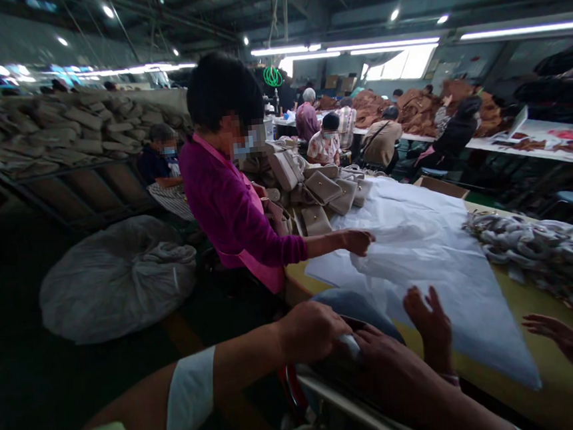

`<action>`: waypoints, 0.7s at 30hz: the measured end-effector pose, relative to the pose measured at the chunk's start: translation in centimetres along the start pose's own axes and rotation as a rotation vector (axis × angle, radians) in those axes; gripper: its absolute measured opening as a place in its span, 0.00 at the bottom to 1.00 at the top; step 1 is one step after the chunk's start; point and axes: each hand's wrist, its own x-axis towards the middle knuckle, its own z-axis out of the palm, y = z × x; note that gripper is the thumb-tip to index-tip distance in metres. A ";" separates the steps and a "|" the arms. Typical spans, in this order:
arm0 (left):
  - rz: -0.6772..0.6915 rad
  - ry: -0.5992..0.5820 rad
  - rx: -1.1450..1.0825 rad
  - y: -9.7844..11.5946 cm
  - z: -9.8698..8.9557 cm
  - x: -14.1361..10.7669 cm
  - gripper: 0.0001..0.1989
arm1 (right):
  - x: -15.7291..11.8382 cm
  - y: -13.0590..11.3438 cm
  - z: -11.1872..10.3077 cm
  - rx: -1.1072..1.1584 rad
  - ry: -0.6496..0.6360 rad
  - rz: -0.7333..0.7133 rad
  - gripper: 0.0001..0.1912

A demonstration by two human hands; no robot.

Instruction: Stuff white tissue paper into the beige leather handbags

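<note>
The left hand (309,331) and right hand (385,373), reaching in from the bottom corners of the frame, clamp together around a rounded grey-blue bag (357,308). It lies lengthwise, left to right, at the lower middle of the frame, with a white wad (349,346) at its dark opening. Just beyond it, a neighbour's spread hands (429,319) hover over a white sheet (437,275) on the yellow surface (556,379).

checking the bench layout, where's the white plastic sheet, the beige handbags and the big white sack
white plastic sheet (454,294), head view, on its flat middle
beige handbags (323,186), head view, on the flap of one bag
big white sack (107,291), head view, on its bulging side
</note>
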 end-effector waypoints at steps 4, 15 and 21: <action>-0.083 -0.011 0.185 1.2 0.1 0.5 0.10 | -1.5 -8.0 -0.3 -0.101 -0.450 0.011 0.13; -0.039 0.265 0.271 0.3 1.1 0.6 0.07 | -1.2 -12.5 -0.4 -0.238 -0.617 0.108 0.23; 0.295 0.263 0.163 -1.7 -0.5 -1.4 0.18 | -0.4 -13.4 -0.8 -0.283 -0.657 0.171 0.21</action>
